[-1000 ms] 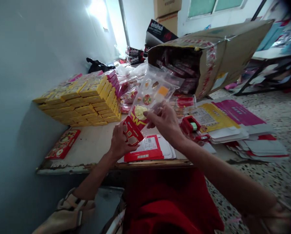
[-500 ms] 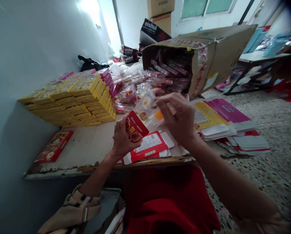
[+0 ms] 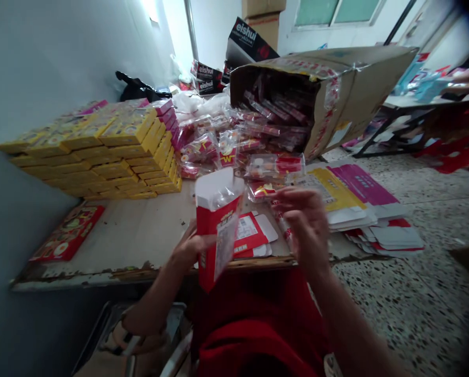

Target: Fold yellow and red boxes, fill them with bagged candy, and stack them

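My left hand (image 3: 187, 246) is closed around the lower left side of a red cardboard box (image 3: 207, 235), held tilted over the table's front edge. The box's white top flaps stand up, and clear plastic shows at its mouth. To the right, my right hand (image 3: 307, 217) is apart from the box with fingers spread, slightly blurred, and nothing visible in it. Behind the held box lie flattened red cartons (image 3: 253, 233). Clear packets with red and yellow inserts (image 3: 275, 165) lie just beyond my right hand.
Yellow boxes (image 3: 120, 136) are stacked at the left, with a red box (image 3: 71, 233) lying before them. A large cardboard carton (image 3: 360, 97) lies on its side, spilling packets. Flattened yellow and purple cartons (image 3: 366, 183) lie at the right. Another person's red clothing (image 3: 462, 149) shows far right.
My left hand has turned the box so its open flaps point up. My right hand, which held a clear packet, has moved down and right and its fingers have spread.
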### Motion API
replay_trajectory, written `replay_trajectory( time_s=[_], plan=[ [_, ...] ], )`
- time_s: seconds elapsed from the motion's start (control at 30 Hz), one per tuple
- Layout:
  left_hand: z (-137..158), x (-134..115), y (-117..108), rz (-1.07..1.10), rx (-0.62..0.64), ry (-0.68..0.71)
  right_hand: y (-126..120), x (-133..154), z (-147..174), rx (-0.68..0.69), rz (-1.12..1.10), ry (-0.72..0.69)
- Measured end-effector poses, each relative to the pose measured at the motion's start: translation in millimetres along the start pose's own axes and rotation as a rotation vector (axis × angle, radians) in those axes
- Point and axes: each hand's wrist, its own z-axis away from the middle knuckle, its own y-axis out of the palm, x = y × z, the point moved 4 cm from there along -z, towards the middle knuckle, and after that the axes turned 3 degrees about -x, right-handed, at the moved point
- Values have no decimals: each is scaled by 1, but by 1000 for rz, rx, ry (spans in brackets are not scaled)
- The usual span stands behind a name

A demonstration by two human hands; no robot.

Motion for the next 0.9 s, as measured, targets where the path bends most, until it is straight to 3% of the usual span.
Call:
replay_trajectory(
  time_s=[0.1,0.23,0.33,0.43,0.57,0.63,0.8,0.9],
  plan=[
    [14,24,24,457,-135,-158,15,-33,36,81,-99,318],
    [38,46,52,525,-331,-156,13,-60,80,-151,-146,471],
    [57,56,60,404,-343,-145,4,-63,102,-171,-81,504],
    [70,64,57,243,-365,-104,-1,-62,115,-96,-16,521],
    [71,67,53,102,-352,-78,-2,-70,120,-71,-18,577],
    [65,66,54,155,-311,-116,-2,-74,117,-41,3,575],
    [52,67,46,640,-289,-271,-11,-74,100,59,78,483],
    [48,69,35,627,-180,-321,-15,-63,89,196,53,433]
  ],
)
